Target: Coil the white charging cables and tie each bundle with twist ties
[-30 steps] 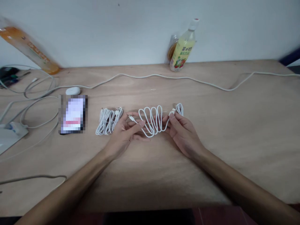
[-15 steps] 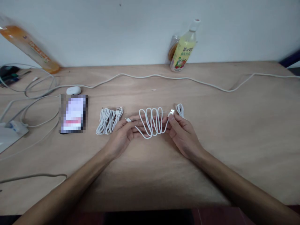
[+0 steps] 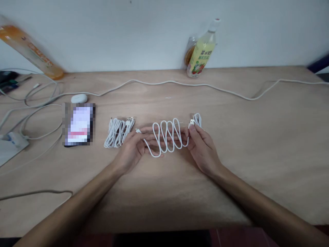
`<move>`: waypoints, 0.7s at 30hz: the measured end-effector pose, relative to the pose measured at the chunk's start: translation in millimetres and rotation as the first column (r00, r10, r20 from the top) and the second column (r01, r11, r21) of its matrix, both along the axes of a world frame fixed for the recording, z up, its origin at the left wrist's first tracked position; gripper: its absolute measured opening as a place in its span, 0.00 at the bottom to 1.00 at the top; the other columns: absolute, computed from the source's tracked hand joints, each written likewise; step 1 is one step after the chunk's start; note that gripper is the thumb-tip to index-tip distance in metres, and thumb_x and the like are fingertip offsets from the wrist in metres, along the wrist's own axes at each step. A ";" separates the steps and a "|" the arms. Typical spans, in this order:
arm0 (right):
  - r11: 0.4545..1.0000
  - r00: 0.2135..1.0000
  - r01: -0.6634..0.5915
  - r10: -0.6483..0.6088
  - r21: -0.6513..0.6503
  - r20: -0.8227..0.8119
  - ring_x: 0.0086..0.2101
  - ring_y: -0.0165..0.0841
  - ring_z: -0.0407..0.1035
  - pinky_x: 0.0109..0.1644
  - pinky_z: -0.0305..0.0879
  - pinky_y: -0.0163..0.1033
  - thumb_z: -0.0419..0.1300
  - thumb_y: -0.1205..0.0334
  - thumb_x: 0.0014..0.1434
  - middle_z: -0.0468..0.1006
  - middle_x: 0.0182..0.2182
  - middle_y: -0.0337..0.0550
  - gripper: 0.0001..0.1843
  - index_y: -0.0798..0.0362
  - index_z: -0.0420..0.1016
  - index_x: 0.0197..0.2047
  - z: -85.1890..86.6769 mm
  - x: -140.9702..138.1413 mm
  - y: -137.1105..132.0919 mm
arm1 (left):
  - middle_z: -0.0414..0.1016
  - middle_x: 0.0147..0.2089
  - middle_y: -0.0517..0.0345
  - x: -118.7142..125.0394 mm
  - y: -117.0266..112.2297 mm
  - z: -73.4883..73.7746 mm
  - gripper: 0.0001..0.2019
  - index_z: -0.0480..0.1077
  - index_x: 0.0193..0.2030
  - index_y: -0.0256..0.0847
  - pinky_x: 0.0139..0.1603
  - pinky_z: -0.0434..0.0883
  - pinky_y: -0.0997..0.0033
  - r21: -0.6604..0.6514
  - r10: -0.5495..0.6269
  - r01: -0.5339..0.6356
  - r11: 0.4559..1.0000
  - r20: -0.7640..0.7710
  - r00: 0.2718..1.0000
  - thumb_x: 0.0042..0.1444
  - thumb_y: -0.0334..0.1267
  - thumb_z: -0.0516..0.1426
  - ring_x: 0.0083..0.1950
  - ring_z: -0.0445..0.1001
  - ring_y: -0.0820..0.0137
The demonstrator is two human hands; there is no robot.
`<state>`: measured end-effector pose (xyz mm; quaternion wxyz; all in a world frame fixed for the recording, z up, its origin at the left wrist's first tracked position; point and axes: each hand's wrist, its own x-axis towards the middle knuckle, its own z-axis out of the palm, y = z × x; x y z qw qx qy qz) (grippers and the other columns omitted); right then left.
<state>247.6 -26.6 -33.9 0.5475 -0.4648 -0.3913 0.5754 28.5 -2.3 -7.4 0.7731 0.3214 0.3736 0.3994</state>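
Note:
Between my two hands a white USB cable [image 3: 164,139] lies in wavy folds across the fingers. My left hand [image 3: 132,147] pinches its small-plug end under the thumb, with the fingers stretched beneath the folds. At the other end, my right hand [image 3: 203,145] grips the USB-A plug [image 3: 191,122] between thumb and fingers. Just left of my left hand, several bundled white cables [image 3: 117,132] lie on the table. Another coiled white cable [image 3: 197,119] rests right behind my right hand, partly hidden by it.
A phone [image 3: 79,123] with a blurred screen lies left, below a white earbud case [image 3: 79,98]. A long white cord [image 3: 169,82] crosses the wooden table [image 3: 257,144]. A yellow drink bottle [image 3: 202,53] and an orange bottle [image 3: 33,51] stand by the wall. Loose cables tangle at far left.
My hands have moved slightly apart, and the cable's folds between them have spread wider. The bundled cables and bottles stay where they were.

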 end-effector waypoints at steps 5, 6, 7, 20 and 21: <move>1.000 1.000 -0.014 0.014 0.015 0.014 0.31 0.34 0.68 0.38 0.70 0.44 0.69 0.27 0.64 0.74 0.30 0.36 0.29 0.44 0.72 0.33 3.6 -0.9 1.3 | 0.89 0.44 0.39 0.2 -0.7 -0.3 0.12 0.80 0.51 0.31 0.36 0.86 0.58 0.008 0.010 -0.010 1.000 -0.004 1.000 0.63 0.34 0.62 0.40 0.89 0.55; 1.000 1.000 -0.024 0.024 0.019 0.011 0.31 0.35 0.69 0.38 0.71 0.44 0.68 0.27 0.64 0.75 0.30 0.36 0.29 0.44 0.71 0.33 4.0 -1.0 1.4 | 0.89 0.43 0.40 0.2 -0.7 -0.2 0.12 0.80 0.51 0.31 0.36 0.86 0.58 0.008 0.010 -0.010 1.000 -0.001 1.000 0.63 0.34 0.62 0.39 0.89 0.55; 0.999 0.999 -0.033 0.033 0.020 0.005 0.31 0.35 0.69 0.38 0.71 0.44 0.68 0.27 0.64 0.76 0.31 0.37 0.30 0.45 0.71 0.32 4.2 -1.1 1.5 | 0.89 0.42 0.41 0.1 -0.6 -0.2 0.12 0.80 0.51 0.31 0.37 0.86 0.58 0.008 0.010 -0.010 1.000 0.002 1.000 0.63 0.34 0.62 0.39 0.89 0.55; 1.000 1.000 0.006 -0.006 -0.005 0.024 0.29 0.34 0.64 0.35 0.66 0.43 0.70 0.26 0.62 0.71 0.28 0.35 0.30 0.44 0.72 0.33 5.0 -0.2 0.4 | 0.88 0.40 0.40 1.3 -0.5 2.3 0.11 0.79 0.48 0.31 0.36 0.86 0.57 0.010 0.045 -0.045 0.999 -0.036 0.998 0.62 0.34 0.61 0.38 0.89 0.54; 1.000 1.000 0.006 -0.006 -0.004 0.026 0.29 0.34 0.65 0.36 0.66 0.43 0.69 0.27 0.63 0.72 0.29 0.35 0.29 0.44 0.72 0.33 4.9 -0.2 0.4 | 0.88 0.40 0.40 1.3 -0.7 2.3 0.11 0.80 0.49 0.31 0.37 0.86 0.58 0.008 0.042 -0.042 0.999 -0.033 0.999 0.62 0.34 0.61 0.37 0.89 0.54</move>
